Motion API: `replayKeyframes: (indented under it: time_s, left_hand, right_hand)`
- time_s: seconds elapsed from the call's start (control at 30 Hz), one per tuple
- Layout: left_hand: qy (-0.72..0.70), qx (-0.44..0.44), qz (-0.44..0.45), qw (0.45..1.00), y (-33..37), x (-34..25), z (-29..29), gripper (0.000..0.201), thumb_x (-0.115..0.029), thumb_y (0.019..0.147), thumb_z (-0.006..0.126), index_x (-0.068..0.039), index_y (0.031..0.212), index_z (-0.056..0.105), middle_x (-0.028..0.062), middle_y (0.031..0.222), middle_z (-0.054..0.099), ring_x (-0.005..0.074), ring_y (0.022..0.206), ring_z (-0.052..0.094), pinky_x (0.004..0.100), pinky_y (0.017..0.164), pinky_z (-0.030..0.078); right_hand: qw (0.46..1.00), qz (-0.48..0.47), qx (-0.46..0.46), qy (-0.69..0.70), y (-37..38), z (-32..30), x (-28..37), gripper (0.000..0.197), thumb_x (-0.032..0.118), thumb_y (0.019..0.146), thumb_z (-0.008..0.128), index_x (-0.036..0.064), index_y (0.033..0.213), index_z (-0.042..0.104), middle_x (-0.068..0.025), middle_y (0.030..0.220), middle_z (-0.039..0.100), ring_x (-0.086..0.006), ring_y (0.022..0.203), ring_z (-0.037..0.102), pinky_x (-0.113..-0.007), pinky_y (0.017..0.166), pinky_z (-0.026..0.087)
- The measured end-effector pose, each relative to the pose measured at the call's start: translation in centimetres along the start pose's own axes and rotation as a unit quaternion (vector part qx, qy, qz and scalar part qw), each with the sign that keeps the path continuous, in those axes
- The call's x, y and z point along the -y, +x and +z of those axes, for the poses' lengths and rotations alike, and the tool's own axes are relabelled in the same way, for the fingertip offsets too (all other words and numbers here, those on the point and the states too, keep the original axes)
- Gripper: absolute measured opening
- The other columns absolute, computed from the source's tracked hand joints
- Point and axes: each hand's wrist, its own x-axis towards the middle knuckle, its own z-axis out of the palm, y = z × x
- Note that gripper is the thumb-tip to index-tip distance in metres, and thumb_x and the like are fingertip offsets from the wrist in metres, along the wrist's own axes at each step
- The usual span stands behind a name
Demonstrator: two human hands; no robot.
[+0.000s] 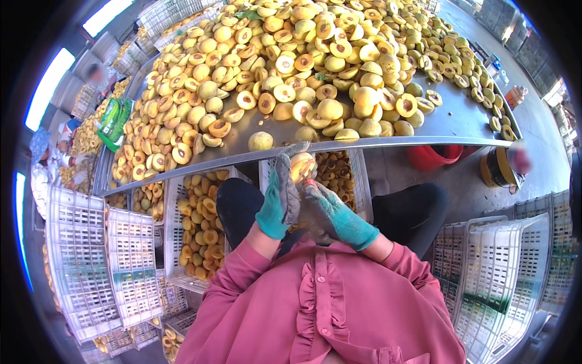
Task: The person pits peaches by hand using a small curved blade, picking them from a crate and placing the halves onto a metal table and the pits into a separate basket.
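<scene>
My left hand (280, 197), in a teal glove with a grey coated palm, is closed round a yellow peach (301, 167) just in front of the table edge. Close against that fruit is my right hand (335, 211), gloved alike, its fingers curled together. A small red bit shows at the right fingertips; what it belongs to is hidden. Below both hands stands a white crate (362, 188) with cut peach halves (334, 170) inside. One whole-looking peach (260, 141) lies at the table's near edge, just beyond my left hand.
A metal table (242, 159) bears a large heap of halved peaches (291, 79). Another filled crate (172, 242) stands left of my knees. Stacked white crates (494, 261) flank me at right, more at left. A red tub (433, 159) sits beneath the table. Co-workers are at far left.
</scene>
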Motion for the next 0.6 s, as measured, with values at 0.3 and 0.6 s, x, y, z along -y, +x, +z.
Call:
replayKeyframes:
  time_s: [0.3, 0.6]
  left_hand:
    - [0.062, 0.010, 0.027, 0.998, 1.8, 0.6, -0.9, 0.047, -0.035, 0.105, 0.040, 0.002, 0.134, 0.048, 0.0151, 0.127, 0.060, 0.0290, 0.115, 0.060, 0.0399, 0.100, 0.049]
    - [-0.031, -0.029, 0.025, 0.999, 1.2, 1.3, 0.1, 0.048, -0.042, 0.104, 0.043, -0.001, 0.125, 0.054, 0.0116, 0.119, 0.062, 0.0249, 0.108, 0.062, 0.0371, 0.096, 0.050]
  right_hand:
    - [0.989, -0.098, 0.043, -0.099, 0.4, -0.6, 0.2, 0.043, 0.022, 0.097, 0.051, -0.0010, 0.132, 0.046, -0.0135, 0.130, 0.049, -0.0251, 0.121, 0.045, -0.035, 0.104, 0.038]
    - [0.996, -0.041, 0.050, 0.065, 1.7, 0.0, -1.5, 0.053, 0.039, 0.104, 0.047, -0.0033, 0.135, 0.049, -0.0051, 0.120, 0.059, -0.0096, 0.104, 0.052, -0.026, 0.092, 0.045]
